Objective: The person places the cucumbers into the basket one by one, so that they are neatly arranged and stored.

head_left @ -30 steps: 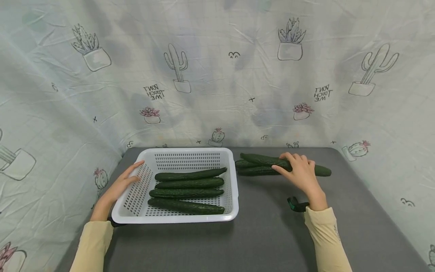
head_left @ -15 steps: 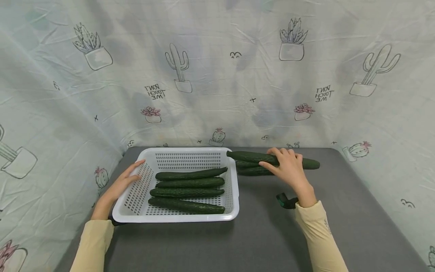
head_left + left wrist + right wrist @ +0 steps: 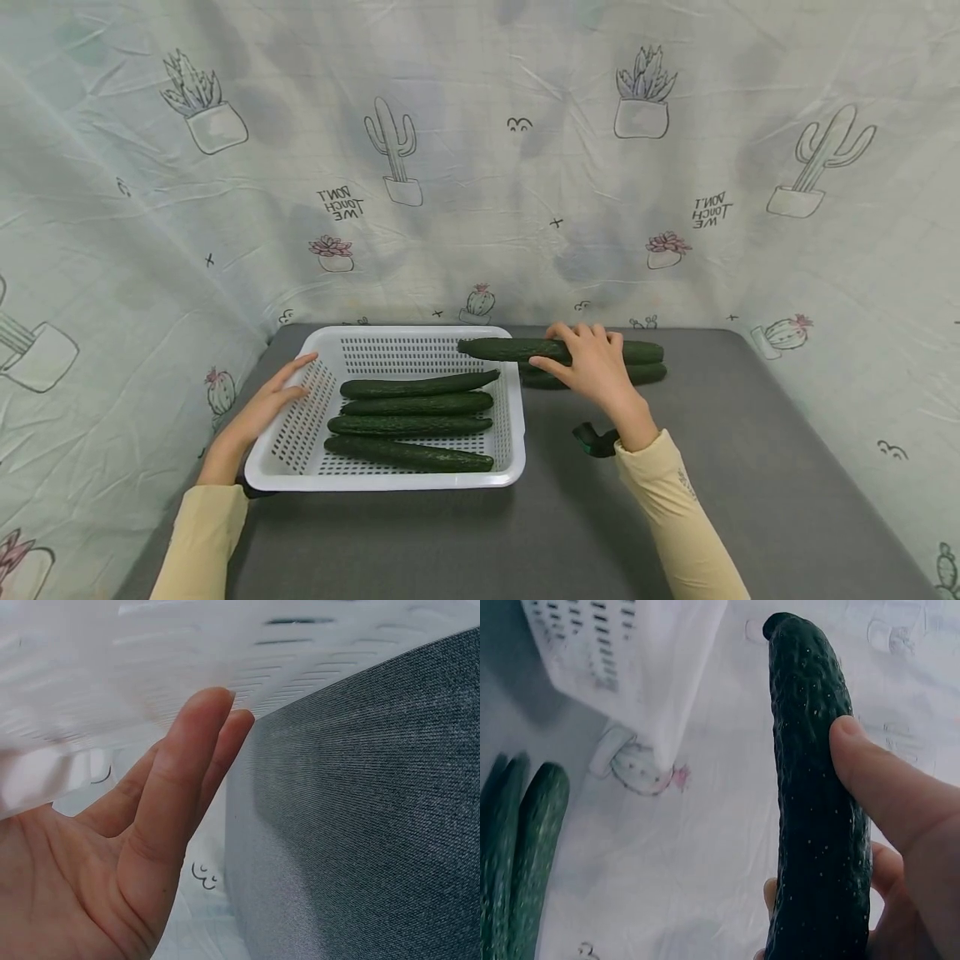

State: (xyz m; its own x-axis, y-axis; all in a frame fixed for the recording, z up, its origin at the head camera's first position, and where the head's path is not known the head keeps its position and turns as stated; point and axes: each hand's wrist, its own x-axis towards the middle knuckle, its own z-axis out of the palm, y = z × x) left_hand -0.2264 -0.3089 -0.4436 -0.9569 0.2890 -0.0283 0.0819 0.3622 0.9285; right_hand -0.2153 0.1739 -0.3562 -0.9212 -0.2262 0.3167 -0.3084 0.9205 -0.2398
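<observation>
Mid-transfer, by the look of it: carrying one long dark green bumpy cucumber toward the white perforated plastic basket. Held level in the right hand, fingers and thumb wrapped round its middle, tip already over the basket's far right rim, above the four dark green cucumbers lying side by side inside. Left hand flat against the basket's left wall, fingers straight, steadying rather than gripping.

Next move, judging from this: further left until fully over the basket, then down into the free strip behind the four, parallel to them, with the tip kept clear of the rim. Likely trouble: the length catching on the right wall.

Beneath the basket, a dark grey cloth-covered table. Behind and to both sides of the basket, a pale wrinkled fabric backdrop printed with cacti and potted plants. Just right of the basket, on the table, more dark green cucumbers, at least two in the right wrist view. Pale yellow sleeves on both arms; a small dark green strap at the right wrist.
</observation>
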